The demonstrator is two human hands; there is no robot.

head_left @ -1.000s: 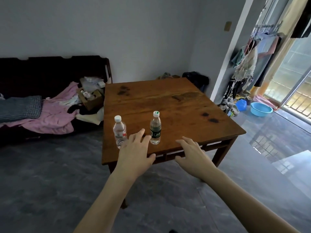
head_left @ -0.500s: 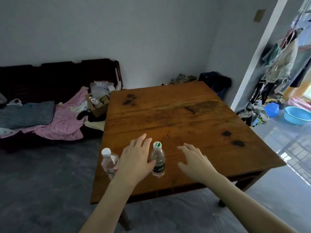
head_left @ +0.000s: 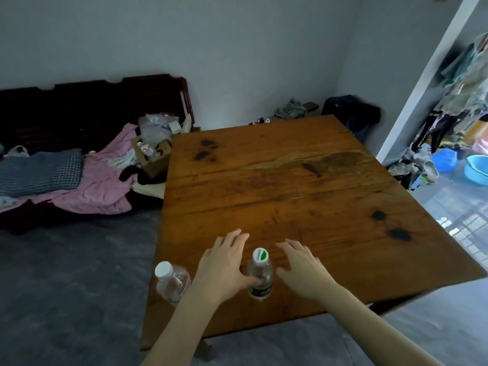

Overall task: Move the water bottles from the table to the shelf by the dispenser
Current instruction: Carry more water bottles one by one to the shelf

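Two clear water bottles stand upright near the front left corner of the wooden table [head_left: 290,196]. The green-label bottle [head_left: 260,276] has a green and white cap. The white-cap bottle [head_left: 171,282] stands at the table's left edge. My left hand [head_left: 224,265] hovers between the two bottles with fingers spread, its thumb touching the green-label bottle's side. My right hand [head_left: 301,268] is open just right of that bottle, apart from it. No shelf or dispenser is in view.
A dark sofa [head_left: 79,107] with pink cloth [head_left: 103,186] and a cardboard box [head_left: 153,157] stands left of the table. Clothes hang by the doorway at right, with a blue basin [head_left: 478,173] on the floor. Grey floor surrounds the table.
The view has come closer to the table and tilted down. Both hands have moved forward over the table; the left thumb now touches the green-label bottle.
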